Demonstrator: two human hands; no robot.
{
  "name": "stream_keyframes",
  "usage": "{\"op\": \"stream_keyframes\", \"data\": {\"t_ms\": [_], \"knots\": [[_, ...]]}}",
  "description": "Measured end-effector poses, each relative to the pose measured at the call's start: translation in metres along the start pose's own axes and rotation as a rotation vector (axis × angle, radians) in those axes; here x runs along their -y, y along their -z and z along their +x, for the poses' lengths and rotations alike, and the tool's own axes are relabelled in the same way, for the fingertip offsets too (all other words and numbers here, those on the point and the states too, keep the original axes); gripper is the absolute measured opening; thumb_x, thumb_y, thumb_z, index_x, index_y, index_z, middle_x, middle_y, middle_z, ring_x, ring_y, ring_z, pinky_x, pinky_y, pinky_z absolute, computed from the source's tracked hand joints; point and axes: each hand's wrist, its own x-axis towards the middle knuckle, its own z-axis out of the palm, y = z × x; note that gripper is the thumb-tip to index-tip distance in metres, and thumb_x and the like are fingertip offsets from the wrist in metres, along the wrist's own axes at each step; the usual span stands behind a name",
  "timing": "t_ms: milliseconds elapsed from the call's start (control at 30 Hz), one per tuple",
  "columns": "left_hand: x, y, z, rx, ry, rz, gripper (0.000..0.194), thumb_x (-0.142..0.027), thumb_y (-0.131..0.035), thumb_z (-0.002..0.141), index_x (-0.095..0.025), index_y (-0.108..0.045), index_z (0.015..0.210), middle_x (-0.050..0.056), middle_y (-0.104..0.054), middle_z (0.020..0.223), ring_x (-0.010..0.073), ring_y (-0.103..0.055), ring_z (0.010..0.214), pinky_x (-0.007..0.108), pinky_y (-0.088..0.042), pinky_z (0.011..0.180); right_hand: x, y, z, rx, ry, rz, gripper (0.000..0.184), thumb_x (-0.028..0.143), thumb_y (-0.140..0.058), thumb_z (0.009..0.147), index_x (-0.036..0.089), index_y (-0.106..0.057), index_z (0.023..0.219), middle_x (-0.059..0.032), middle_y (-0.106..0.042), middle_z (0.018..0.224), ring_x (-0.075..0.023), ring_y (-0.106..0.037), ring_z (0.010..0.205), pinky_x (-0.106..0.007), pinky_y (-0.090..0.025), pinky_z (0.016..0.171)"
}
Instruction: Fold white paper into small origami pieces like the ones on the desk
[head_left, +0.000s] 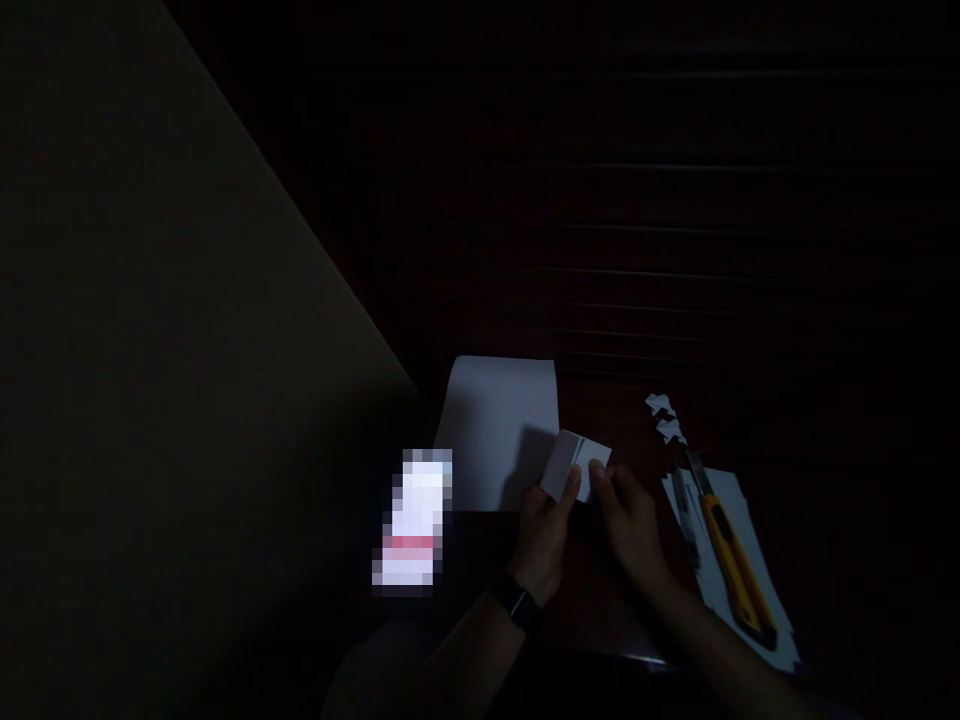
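A small piece of folded white paper (560,465) is held between both hands, with a crease or slit running down it. My left hand (541,535), a dark watch on its wrist, grips the lower left part with the thumb on top. From the right, my right hand (630,520) pinches the other side, its thumb pressed on the surface. Fingers under the paper are hidden. Just behind, a larger white sheet (495,420) lies on the dark table (600,610), partly shaded by the hands.
Right of my hands, a yellow utility knife (731,560) with its blade out lies on a stack of white papers (757,535), beside a dark slim object (686,515). Small folded paper pieces (670,430) sit behind it. A bright blurred screen (416,515) glows at left, near a wall (187,330).
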Motion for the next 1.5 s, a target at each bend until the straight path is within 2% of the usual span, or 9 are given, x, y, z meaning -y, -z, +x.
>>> {"op": "stream_keyframes", "data": {"t_ms": [300, 500, 700, 800, 900, 1000, 1233, 1367, 1500], "knots": [[0.007, 0.000, 0.001, -0.073, 0.024, -0.060, 0.038, -0.041, -0.062, 0.074, -0.012, -0.065, 0.097, 0.012, -0.065, 0.100, 0.0223, -0.058, 0.095, 0.031, -0.042, 0.083, -0.005, -0.005, -0.003, 0.035, 0.027, -0.133, 0.033, 0.040, -0.036, 0.091, 0.019, -0.052, 0.073, -0.0001, -0.056, 0.062, -0.0146, -0.053, 0.056, -0.023, -0.034, 0.052], [0.009, 0.003, 0.002, -0.060, 0.025, -0.080, 0.038, -0.043, -0.061, 0.075, -0.010, -0.065, 0.094, 0.012, -0.065, 0.097, 0.0220, -0.059, 0.093, 0.031, -0.043, 0.081, -0.007, -0.007, -0.006, 0.020, 0.061, -0.167, 0.032, 0.041, -0.041, 0.089, 0.019, -0.051, 0.068, -0.0014, -0.056, 0.060, -0.0146, -0.051, 0.050, -0.024, -0.032, 0.049], [0.000, 0.005, 0.005, 0.015, 0.033, -0.110, 0.038, -0.042, -0.060, 0.076, -0.011, -0.065, 0.099, 0.013, -0.065, 0.100, 0.0216, -0.060, 0.091, 0.033, -0.044, 0.082, -0.006, 0.004, 0.000, 0.081, -0.021, -0.075, 0.044, 0.046, -0.036, 0.089, 0.018, -0.057, 0.064, -0.0021, -0.057, 0.056, -0.0157, -0.052, 0.051, -0.025, -0.035, 0.048], [-0.002, 0.009, 0.009, 0.079, 0.124, -0.081, 0.041, -0.045, -0.059, 0.076, -0.009, -0.066, 0.093, 0.014, -0.066, 0.090, 0.0216, -0.062, 0.080, 0.034, -0.046, 0.074, -0.001, 0.020, 0.013, -0.049, 0.022, 0.030, 0.029, 0.044, -0.047, 0.085, 0.019, -0.060, 0.094, -0.0043, -0.066, 0.086, -0.0187, -0.060, 0.078, -0.027, -0.043, 0.068], [-0.002, 0.011, 0.010, 0.090, 0.165, -0.041, 0.043, -0.047, -0.060, 0.074, -0.010, -0.066, 0.096, 0.013, -0.067, 0.087, 0.0222, -0.063, 0.079, 0.034, -0.047, 0.071, 0.001, 0.030, 0.025, 0.033, 0.025, 0.197, 0.038, 0.042, -0.056, 0.080, 0.023, -0.055, 0.113, -0.0059, -0.063, 0.107, -0.0216, -0.058, 0.097, -0.032, -0.044, 0.080], [-0.004, 0.010, 0.011, 0.120, 0.147, 0.025, 0.045, -0.046, -0.062, 0.073, -0.012, -0.065, 0.101, 0.013, -0.067, 0.093, 0.0241, -0.062, 0.086, 0.034, -0.047, 0.072, -0.003, 0.033, 0.030, 0.150, -0.014, 0.266, 0.036, 0.040, -0.061, 0.077, 0.021, -0.060, 0.108, -0.0075, -0.064, 0.107, -0.0240, -0.058, 0.097, -0.036, -0.045, 0.081], [-0.012, 0.009, 0.014, 0.120, 0.135, -0.009, 0.045, -0.046, -0.065, 0.070, -0.013, -0.065, 0.100, 0.013, -0.067, 0.094, 0.0260, -0.063, 0.084, 0.036, -0.049, 0.071, -0.005, 0.042, 0.030, 0.241, -0.084, 0.254, 0.024, 0.038, -0.069, 0.069, 0.020, -0.067, 0.085, -0.0045, -0.069, 0.085, -0.0217, -0.063, 0.079, -0.034, -0.047, 0.072], [-0.015, 0.014, 0.022, 0.085, 0.103, -0.063, 0.041, -0.046, -0.062, 0.072, -0.011, -0.065, 0.094, 0.013, -0.067, 0.092, 0.0246, -0.063, 0.082, 0.033, -0.049, 0.067, 0.000, 0.051, 0.032, 0.410, -0.020, 0.382, 0.017, 0.037, -0.069, 0.070, 0.020, -0.069, 0.074, -0.0054, -0.065, 0.103, -0.0235, -0.059, 0.096, -0.036, -0.043, 0.084], [-0.016, 0.020, 0.028, 0.030, 0.056, 0.033, 0.038, -0.046, -0.063, 0.072, -0.011, -0.066, 0.087, 0.009, -0.068, 0.081, 0.0197, -0.062, 0.072, 0.028, -0.046, 0.062, 0.002, 0.052, 0.030, 0.440, -0.054, 0.353, 0.034, 0.044, -0.054, 0.080, 0.018, -0.069, 0.063, -0.0066, -0.066, 0.099, -0.0234, -0.059, 0.092, -0.035, -0.044, 0.079]]}}
